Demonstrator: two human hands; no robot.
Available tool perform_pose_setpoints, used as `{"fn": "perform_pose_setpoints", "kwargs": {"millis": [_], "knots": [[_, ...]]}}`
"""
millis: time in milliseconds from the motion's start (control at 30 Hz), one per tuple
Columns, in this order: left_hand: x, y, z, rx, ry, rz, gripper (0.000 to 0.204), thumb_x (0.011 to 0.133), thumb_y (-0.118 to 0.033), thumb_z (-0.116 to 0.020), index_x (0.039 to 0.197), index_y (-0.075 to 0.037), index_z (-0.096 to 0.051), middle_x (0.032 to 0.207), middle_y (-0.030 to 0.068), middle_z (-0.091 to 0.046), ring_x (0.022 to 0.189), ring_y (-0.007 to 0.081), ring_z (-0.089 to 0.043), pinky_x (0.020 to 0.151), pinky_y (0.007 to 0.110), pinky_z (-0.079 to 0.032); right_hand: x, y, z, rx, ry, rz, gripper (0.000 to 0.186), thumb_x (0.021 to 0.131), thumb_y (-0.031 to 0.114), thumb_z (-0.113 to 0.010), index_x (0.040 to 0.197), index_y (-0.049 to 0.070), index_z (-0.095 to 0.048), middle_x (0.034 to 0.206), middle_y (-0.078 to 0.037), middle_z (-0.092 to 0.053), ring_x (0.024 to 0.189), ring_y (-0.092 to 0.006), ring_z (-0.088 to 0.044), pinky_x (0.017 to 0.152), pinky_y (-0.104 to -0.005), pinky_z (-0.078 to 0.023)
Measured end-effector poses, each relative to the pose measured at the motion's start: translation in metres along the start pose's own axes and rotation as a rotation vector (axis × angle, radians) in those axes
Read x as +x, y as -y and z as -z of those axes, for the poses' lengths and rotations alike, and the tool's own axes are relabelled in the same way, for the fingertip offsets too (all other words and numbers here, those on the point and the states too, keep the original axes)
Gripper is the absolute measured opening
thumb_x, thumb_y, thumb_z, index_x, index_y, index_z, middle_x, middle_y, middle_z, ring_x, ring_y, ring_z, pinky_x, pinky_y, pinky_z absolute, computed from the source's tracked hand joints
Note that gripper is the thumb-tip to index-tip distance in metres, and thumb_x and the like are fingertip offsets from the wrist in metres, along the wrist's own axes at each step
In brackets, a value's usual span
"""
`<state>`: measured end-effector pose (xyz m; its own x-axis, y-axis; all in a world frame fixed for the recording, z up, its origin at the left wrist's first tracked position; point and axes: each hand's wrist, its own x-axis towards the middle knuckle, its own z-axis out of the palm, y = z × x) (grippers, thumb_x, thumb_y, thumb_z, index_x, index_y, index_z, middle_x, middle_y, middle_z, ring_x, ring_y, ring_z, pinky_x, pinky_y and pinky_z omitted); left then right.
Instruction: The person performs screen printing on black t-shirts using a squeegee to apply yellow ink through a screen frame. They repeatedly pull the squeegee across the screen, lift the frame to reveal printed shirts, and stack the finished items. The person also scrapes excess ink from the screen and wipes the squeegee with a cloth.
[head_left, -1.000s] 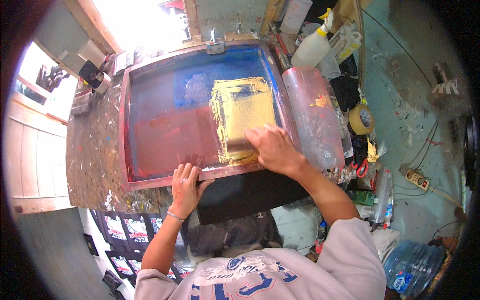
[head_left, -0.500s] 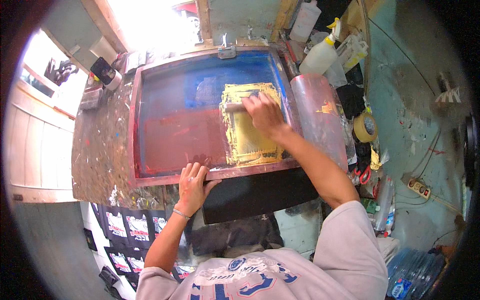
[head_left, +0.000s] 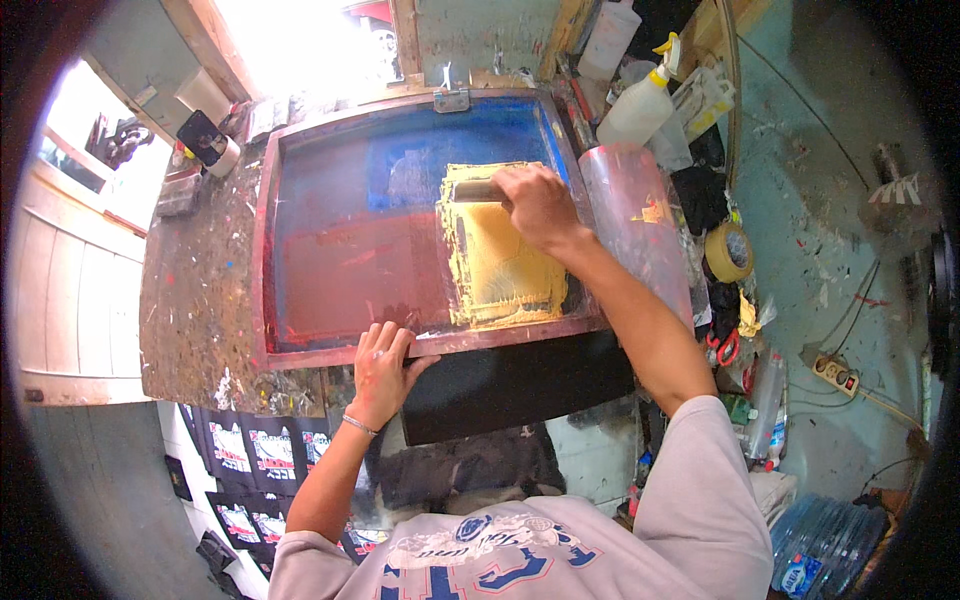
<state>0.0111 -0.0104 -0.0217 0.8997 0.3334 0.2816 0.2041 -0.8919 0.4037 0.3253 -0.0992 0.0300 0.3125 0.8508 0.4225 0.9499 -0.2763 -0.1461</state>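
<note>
On the worktop, clutching squeegee in right grip! Jutting toward nine o'clock, lengthwise nine-to-three; touching frame at six with left grip, can't tell if clasping.

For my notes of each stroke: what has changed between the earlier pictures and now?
The right hand moved the squeegee, still gripped, away from the person, from the near part of the yellow ink toward its far end. The left hand stayed on the near edge of the frame.
</note>
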Motion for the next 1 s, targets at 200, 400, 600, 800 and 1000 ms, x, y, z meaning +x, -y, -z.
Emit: {"fn": "perform_pose_setpoints", "kwargs": {"millis": [200,400,600,800,1000], "knots": [[-0.001,-0.002,-0.002,-0.009,-0.046,0.001,0.041,0.076,-0.032,-0.084,0.094,-0.004,-0.06,0.088,0.0113,-0.054,0.086,0.0327,-0.052,0.077,0.044,-0.044,-0.084,0.038,-0.005,-0.047,0.044,0.051,0.026,0.083,-0.002,-0.057,0.106,0.004,-0.067,0.101,-0.014,-0.071,0.095,-0.0338,-0.067,0.086,-0.0441,-0.055],[-0.007,0.0,0.002,0.005,-0.016,0.019,0.038,0.078,-0.03,-0.083,0.094,-0.005,-0.06,0.092,0.0111,-0.053,0.087,0.0316,-0.052,0.077,0.042,-0.043,-0.086,0.053,0.039,0.095,0.283,-0.06,0.031,0.082,-0.002,-0.055,0.109,0.004,-0.067,0.107,-0.018,-0.07,0.096,-0.0375,-0.067,0.088,-0.0487,-0.053],[-0.001,-0.001,0.001,-0.01,-0.021,0.0,0.038,0.078,-0.03,-0.083,0.094,-0.005,-0.059,0.092,0.0109,-0.052,0.087,0.0315,-0.052,0.077,0.042,-0.043,0.035,-0.018,0.02,0.041,0.219,0.03,0.029,0.08,-0.002,-0.055,0.108,0.002,-0.057,0.103,-0.022,-0.069,0.1,-0.0435,-0.065,0.087,-0.0541,-0.05],[-0.001,-0.001,0.002,-0.025,-0.038,0.01,0.04,0.076,-0.031,-0.084,0.095,-0.004,-0.061,0.088,0.0116,-0.053,0.086,0.0332,-0.052,0.077,0.044,-0.044,0.083,-0.024,0.015,-0.01,0.528,-0.102,0.03,0.081,0.015,-0.072,0.108,0.007,-0.06,0.107,-0.02,-0.073,0.107,-0.0419,-0.069,0.091,-0.054,-0.055],[-0.003,0.0,0.0,-0.012,-0.023,0.003,0.04,0.076,-0.031,-0.084,0.093,-0.004,-0.06,0.09,0.0115,-0.052,0.087,0.0319,-0.052,0.076,0.043,-0.044,0.043,-0.023,0.001,0.025,0.462,-0.018,0.027,0.081,0.018,-0.074,0.104,0.008,-0.063,0.103,-0.022,-0.073,0.102,-0.0408,-0.071,0.088,-0.0545,-0.056]]}}
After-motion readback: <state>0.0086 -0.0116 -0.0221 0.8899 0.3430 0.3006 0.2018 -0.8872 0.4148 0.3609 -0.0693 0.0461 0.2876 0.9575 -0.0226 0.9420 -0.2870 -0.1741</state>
